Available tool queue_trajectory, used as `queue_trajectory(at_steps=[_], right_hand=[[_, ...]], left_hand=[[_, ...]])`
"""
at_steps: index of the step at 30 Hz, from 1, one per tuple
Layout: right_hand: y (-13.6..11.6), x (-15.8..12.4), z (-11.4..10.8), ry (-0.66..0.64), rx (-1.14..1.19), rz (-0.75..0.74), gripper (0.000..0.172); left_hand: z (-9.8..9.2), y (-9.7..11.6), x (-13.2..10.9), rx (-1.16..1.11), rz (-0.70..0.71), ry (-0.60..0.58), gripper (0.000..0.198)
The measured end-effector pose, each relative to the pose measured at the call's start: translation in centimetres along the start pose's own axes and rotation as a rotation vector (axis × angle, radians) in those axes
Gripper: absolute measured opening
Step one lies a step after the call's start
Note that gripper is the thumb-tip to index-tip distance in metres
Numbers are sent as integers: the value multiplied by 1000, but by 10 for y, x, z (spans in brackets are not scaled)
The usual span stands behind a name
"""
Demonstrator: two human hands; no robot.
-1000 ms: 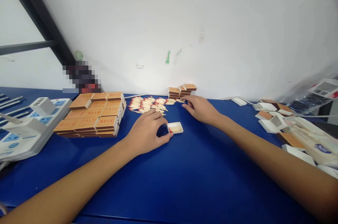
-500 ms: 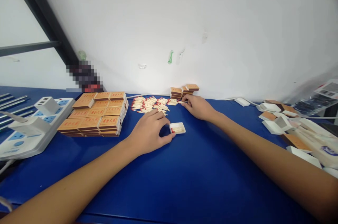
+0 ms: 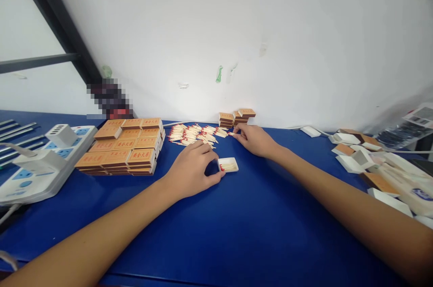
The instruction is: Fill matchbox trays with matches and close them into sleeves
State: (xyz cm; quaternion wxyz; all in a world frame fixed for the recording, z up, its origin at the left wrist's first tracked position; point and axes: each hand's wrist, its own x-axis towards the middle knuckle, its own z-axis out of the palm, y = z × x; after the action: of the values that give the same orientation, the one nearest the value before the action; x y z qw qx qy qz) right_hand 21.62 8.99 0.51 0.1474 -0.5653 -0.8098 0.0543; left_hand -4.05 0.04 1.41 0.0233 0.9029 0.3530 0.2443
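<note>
My left hand (image 3: 192,168) curls round the left end of a small white matchbox tray (image 3: 228,164) that lies on the blue table (image 3: 237,233) with a few red-tipped matches in it. My right hand (image 3: 255,139) reaches to the right edge of a loose pile of matches (image 3: 194,134) near the wall, its fingers pinched on a match or two. Just behind that hand stand two short stacks of orange matchboxes (image 3: 237,117).
A large block of stacked orange matchboxes (image 3: 123,145) sits at the left. Beside it lie white power strips with blue sockets (image 3: 40,160). Empty white trays and orange sleeves (image 3: 365,156) are scattered at the right. A white wall (image 3: 237,39) closes the back.
My right hand has drawn slightly back from the small stacks to the pile's edge and closed its fingers. My left hand stays on the tray.
</note>
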Motion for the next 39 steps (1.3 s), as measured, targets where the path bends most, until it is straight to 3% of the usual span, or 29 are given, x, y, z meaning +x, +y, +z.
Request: queue_trajectory(at_steps=[10,15,29,39], right_hand=[[-12,-62,-19,-93,124,2,30],[-8,-86,-23,-40,150,6,20],[7,-89,-16,-26,106,-111,17],[4,-86,-2,117,119,-144,12]], left_hand=[[1,2,0,-13,14,-3,24],[3,7,-2,-76,62,-36,25],[4,3,-2,-162,41,-67,25],[5,5,0,-187,53,-52,24]])
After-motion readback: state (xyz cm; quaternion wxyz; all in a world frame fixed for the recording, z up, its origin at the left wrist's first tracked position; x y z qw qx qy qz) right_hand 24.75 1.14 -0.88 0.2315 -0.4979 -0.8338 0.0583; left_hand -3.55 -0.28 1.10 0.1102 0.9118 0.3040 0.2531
